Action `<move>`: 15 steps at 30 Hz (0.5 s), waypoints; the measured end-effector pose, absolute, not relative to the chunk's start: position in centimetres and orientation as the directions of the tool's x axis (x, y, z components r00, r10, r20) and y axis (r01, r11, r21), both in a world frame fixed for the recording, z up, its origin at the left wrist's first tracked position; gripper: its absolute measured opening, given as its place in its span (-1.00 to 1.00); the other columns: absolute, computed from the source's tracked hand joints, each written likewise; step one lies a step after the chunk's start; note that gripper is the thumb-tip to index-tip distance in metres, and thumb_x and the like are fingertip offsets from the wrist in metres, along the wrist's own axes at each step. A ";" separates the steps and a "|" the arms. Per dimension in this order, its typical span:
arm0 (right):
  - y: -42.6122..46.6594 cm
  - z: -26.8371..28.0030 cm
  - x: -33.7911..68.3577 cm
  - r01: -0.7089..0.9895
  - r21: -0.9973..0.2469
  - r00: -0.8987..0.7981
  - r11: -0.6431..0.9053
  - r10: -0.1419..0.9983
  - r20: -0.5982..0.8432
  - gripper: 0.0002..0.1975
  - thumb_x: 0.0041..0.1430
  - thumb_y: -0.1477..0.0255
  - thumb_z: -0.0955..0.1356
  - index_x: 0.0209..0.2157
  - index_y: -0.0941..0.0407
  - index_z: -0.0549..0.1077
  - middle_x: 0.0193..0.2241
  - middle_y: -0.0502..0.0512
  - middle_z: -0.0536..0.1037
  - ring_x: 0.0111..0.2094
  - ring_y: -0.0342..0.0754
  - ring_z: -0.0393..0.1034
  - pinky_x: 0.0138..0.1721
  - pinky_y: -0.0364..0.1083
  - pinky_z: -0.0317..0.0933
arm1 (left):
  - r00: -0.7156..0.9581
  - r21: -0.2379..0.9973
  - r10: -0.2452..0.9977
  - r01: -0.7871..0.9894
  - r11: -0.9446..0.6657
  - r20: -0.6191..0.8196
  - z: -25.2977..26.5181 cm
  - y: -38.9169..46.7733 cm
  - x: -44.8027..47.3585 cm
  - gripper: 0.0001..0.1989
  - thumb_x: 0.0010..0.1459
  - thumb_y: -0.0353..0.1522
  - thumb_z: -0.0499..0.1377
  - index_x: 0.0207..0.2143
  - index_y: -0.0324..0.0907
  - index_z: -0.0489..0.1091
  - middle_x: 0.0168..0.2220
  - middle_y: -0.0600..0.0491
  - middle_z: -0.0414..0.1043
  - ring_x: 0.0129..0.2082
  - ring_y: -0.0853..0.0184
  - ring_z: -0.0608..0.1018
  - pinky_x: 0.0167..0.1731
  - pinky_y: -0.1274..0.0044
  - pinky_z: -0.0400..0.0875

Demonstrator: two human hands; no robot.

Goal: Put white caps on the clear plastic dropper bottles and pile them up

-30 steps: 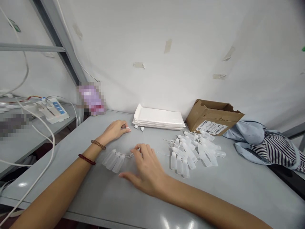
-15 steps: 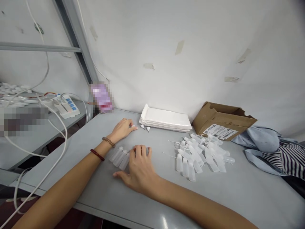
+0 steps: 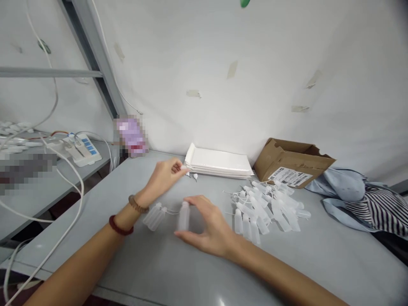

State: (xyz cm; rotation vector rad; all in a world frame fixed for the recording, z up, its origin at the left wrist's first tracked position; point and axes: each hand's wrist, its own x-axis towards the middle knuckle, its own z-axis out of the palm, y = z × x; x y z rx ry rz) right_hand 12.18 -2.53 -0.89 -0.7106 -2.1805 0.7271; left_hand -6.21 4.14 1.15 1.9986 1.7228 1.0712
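Note:
My right hand [image 3: 212, 223] holds a small translucent plastic bottle [image 3: 184, 216] upright between thumb and fingertips. To its left lie a couple of similar bottles [image 3: 154, 217] on the grey table, with a thin white strap trailing from them. My left hand [image 3: 165, 175] is pinched on a small white cap [image 3: 184, 168], mostly covered by the fingers. Just beyond those fingertips, another small white cap with a thin dark tip [image 3: 195, 176] rests on the table. A heap of translucent bottles [image 3: 261, 206] with thin straps lies to the right of my right hand.
White padded envelopes [image 3: 219, 161] are stacked against the wall. An open cardboard box [image 3: 291, 163] stands behind the heap, with blue and striped cloth [image 3: 363, 199] to its right. A white cable [image 3: 81, 187] hangs at the left, near a side shelf holding a white device [image 3: 81, 148].
My right hand has picked up one bottle from the small group and moved it right, upright. My left hand has lifted a small white cap and closed into a pinch.

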 end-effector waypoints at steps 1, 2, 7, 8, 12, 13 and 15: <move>-2.3 -0.4 13.5 0.249 -0.728 -0.571 0.639 0.704 0.422 -0.46 0.00 0.27 0.44 0.00 0.16 0.32 -0.18 0.20 0.50 -0.16 0.04 0.39 -0.11 0.02 0.27 | 0.069 0.656 0.940 0.699 -0.285 0.334 1.4 3.5 -5.4 -0.70 0.06 -0.12 0.17 -0.41 -0.20 0.37 -0.47 0.06 0.49 -0.46 0.32 0.49 -0.41 0.54 0.36; -2.0 0.0 14.8 0.262 -0.767 -0.534 0.586 0.750 0.391 -0.47 -0.02 0.29 0.46 0.00 0.12 0.34 -0.19 0.16 0.52 -0.17 0.04 0.41 -0.11 0.01 0.27 | 0.127 0.665 0.938 0.674 -0.321 0.324 1.6 2.9 -4.5 -0.72 0.05 -0.14 0.19 -0.41 -0.19 0.38 -0.48 0.09 0.49 -0.48 0.35 0.49 -0.42 0.56 0.37; -1.4 0.4 20.0 0.129 -0.959 -0.495 0.253 0.854 0.159 -0.51 -0.04 0.32 0.47 -0.02 0.05 0.43 -0.22 0.09 0.55 -0.13 0.08 0.39 -0.03 0.07 0.19 | 0.245 0.825 0.949 0.480 -0.298 0.201 2.2 0.4 -1.2 -0.76 0.06 -0.19 0.22 -0.39 -0.19 0.40 -0.48 0.11 0.44 -0.47 0.40 0.46 -0.45 0.59 0.36; -1.4 0.2 20.7 0.049 -0.984 -0.500 0.170 0.857 0.123 -0.50 -0.03 0.31 0.47 0.00 0.05 0.43 -0.25 0.09 0.56 -0.13 0.08 0.40 -0.04 0.08 0.19 | 0.263 0.878 0.955 0.412 -0.243 0.140 2.3 0.1 -0.8 -0.75 0.06 -0.18 0.22 -0.38 -0.19 0.41 -0.48 0.12 0.42 -0.48 0.40 0.45 -0.45 0.59 0.36; -1.8 -0.9 22.4 -0.225 -0.971 -0.528 -0.081 0.848 0.052 -0.53 0.01 0.26 0.43 -0.01 0.08 0.46 -0.28 0.13 0.57 -0.29 0.05 0.45 -0.09 0.09 0.19 | 0.351 0.968 0.934 0.250 -0.028 -0.063 2.5 -0.8 -0.2 -0.76 0.03 -0.20 0.25 -0.37 -0.20 0.43 -0.54 0.16 0.35 -0.54 0.45 0.41 -0.48 0.60 0.35; -2.0 -1.0 22.6 -0.272 -0.954 -0.537 -0.123 0.843 0.044 -0.54 0.02 0.25 0.42 -0.03 0.10 0.48 -0.28 0.15 0.57 -0.30 0.05 0.45 -0.09 0.09 0.19 | 0.366 0.972 0.926 0.234 0.001 -0.090 2.5 -0.9 0.0 -0.77 0.03 -0.21 0.25 -0.37 -0.21 0.44 -0.56 0.17 0.34 -0.55 0.45 0.40 -0.49 0.60 0.34; -2.2 -1.0 22.7 -0.351 -0.913 -0.559 -0.206 0.828 0.028 -0.53 0.02 0.22 0.40 -0.04 0.14 0.49 -0.27 0.19 0.58 -0.30 0.06 0.46 -0.09 0.08 0.19 | 0.389 0.979 0.914 0.201 0.035 -0.113 2.3 -1.2 0.2 -0.78 0.03 -0.23 0.25 -0.37 -0.21 0.46 -0.59 0.18 0.32 -0.57 0.46 0.39 -0.50 0.61 0.33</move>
